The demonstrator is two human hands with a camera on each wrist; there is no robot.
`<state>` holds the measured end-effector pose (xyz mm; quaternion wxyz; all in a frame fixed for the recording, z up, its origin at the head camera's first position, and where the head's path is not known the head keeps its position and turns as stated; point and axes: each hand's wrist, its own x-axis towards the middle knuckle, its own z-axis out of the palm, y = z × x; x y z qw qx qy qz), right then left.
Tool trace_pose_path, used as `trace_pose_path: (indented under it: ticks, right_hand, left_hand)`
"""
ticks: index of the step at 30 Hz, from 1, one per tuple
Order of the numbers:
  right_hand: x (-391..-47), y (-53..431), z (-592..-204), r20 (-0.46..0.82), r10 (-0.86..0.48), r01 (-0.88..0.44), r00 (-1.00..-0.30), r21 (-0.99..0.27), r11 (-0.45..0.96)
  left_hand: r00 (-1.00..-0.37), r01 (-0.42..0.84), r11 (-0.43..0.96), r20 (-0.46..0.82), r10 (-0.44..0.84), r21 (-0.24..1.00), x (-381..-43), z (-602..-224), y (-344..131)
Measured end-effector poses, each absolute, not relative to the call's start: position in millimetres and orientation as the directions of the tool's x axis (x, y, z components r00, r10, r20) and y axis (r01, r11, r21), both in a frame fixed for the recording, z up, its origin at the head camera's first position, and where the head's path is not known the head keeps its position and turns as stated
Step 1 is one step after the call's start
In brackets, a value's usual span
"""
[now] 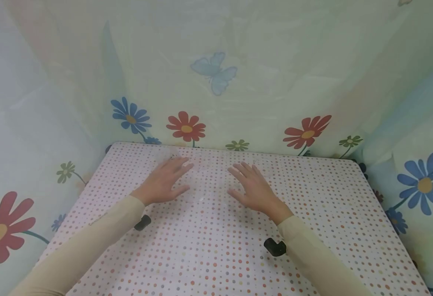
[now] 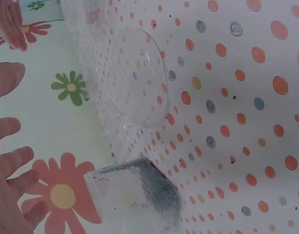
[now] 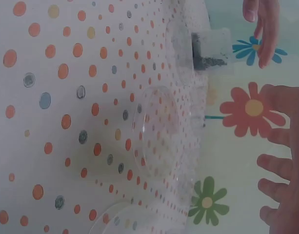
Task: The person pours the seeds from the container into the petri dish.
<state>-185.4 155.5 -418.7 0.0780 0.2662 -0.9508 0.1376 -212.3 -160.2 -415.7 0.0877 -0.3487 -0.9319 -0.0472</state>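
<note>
My left hand (image 1: pixel 162 181) hovers over the far half of the table with its fingers spread, holding nothing. Opposite it, my right hand (image 1: pixel 255 191) is also raised with straight fingers and has nothing in it. A clear cup-like container with dark grey, grainy-looking matter (image 2: pixel 159 187) stands near the left hand, mostly hidden behind that hand in the head view. Between the hands lies a clear round dish or lid (image 3: pixel 159 131). Another clear round piece (image 3: pixel 122 222) shows partly at the lower edge of the right wrist view.
The table (image 1: pixel 209 255) has a white cover with coloured dots. Behind it hangs a pale flowered curtain (image 1: pixel 261 94), which continues along both sides. Black pieces (image 1: pixel 275 247) show beside each wrist. More clear plastic, hard to make out, lies towards the far edge.
</note>
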Motion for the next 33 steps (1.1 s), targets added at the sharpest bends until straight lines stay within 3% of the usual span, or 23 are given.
trace_pose_path:
  ticks: [18,33]
  right_hand:
    - [-188.9,145.5,-425.8,0.209,-0.477,-0.516,-0.854,-0.214,0.83]
    - [-196.8,137.3,-428.8,0.173,-0.487,-0.516,-0.856,-0.224,0.827]
  left_hand:
    - [-0.805,0.589,0.804,0.149,0.574,0.081,-213.3,-419.6,-170.6]
    - [-0.804,0.584,0.808,0.19,0.563,0.08,-218.9,-424.2,-180.4]
